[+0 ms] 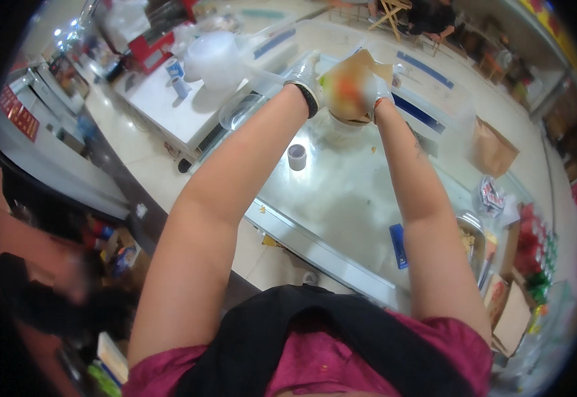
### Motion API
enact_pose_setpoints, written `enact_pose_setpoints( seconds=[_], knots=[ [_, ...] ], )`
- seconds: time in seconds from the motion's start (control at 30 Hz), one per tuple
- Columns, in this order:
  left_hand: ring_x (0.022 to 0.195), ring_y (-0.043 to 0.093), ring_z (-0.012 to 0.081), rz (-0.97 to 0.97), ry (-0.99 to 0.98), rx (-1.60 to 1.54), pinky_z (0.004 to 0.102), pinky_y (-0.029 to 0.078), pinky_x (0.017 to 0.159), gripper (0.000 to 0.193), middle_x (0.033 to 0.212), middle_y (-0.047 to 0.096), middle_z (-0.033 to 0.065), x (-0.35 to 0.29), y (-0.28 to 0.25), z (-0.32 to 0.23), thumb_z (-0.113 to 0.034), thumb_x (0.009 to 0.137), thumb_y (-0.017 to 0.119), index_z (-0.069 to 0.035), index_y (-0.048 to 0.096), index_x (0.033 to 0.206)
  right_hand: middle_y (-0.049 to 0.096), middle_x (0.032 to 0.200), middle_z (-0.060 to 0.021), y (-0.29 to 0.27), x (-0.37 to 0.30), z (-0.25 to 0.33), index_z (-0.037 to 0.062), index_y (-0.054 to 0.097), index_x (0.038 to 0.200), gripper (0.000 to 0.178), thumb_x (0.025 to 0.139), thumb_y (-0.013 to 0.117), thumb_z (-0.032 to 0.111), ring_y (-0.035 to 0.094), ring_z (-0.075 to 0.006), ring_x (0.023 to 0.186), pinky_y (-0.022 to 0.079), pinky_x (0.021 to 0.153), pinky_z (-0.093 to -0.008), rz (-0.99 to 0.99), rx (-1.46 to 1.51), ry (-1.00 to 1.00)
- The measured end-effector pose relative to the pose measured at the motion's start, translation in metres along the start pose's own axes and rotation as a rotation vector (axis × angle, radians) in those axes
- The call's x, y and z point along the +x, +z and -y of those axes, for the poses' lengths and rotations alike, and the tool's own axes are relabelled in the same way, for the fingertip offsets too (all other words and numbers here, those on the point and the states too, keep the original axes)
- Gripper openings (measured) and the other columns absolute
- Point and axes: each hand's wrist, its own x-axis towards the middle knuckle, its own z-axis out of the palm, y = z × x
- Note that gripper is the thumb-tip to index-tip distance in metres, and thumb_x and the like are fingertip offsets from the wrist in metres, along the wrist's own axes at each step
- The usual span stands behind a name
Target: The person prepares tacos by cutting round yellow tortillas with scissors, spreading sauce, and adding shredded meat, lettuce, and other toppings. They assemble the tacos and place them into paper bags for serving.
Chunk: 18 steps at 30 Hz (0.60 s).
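Both my arms reach forward over a glass-topped counter, each hand in a thin clear glove. Between the hands is a motion-blurred, roundish bundle with red, green and pale patches, perhaps food in a wrapper. My right hand grips its right side. Close by its left side is my left hand, below a black wristband; its fingers are too smeared to read. Brown paper sticks up behind the bundle. Under it stands a pale round container, partly hidden.
A roll of tape stands on the glass. A blue object lies by my right forearm, near a metal tray of food. Farther right is a brown paper bag. At left, a white table carries a translucent tub.
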Motion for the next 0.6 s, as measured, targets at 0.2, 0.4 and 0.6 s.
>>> enact_pose_setpoints(
  seconds=[0.2, 0.4, 0.6],
  knots=[
    [0.149, 0.022, 0.0457, 0.071, 0.015, -0.015, 0.0567, 0.015, 0.121, 0.102, 0.161, 0.015, 0.0306, 0.017, -0.037, 0.0, -0.054, 0.092, 0.062, -0.008, 0.001, 0.16, 0.069, 0.125, -0.0159, 0.016, -0.016, 0.013, 0.0027, 0.068, 0.123, 0.049, 0.082, 0.043, -0.009, 0.064, -0.0264, 0.118, 0.045, 0.105, -0.0315, 0.047, 0.196, 0.024],
    [0.149, 0.022, 0.0445, 0.116, 0.147, 0.135, 0.0533, 0.019, 0.121, 0.102, 0.162, 0.013, 0.0306, -0.011, -0.019, 0.016, -0.056, 0.091, 0.063, -0.007, 0.007, 0.16, 0.071, 0.12, -0.0143, 0.008, -0.044, 0.035, 0.0042, 0.071, 0.119, 0.048, 0.082, 0.044, -0.012, 0.065, -0.0238, 0.113, 0.047, 0.102, -0.0315, 0.005, 0.33, -0.084],
    [0.146, 0.029, 0.0438, 0.102, 0.084, 0.148, 0.0528, 0.03, 0.117, 0.092, 0.156, 0.025, 0.0301, -0.041, -0.036, 0.008, -0.049, 0.094, 0.062, -0.004, 0.015, 0.158, 0.066, 0.127, -0.0172, -0.018, -0.095, 0.096, 0.0063, 0.068, 0.123, 0.043, 0.085, 0.048, -0.004, 0.06, -0.0301, 0.122, 0.045, 0.105, -0.0345, -0.103, -0.253, -0.229]
  ],
)
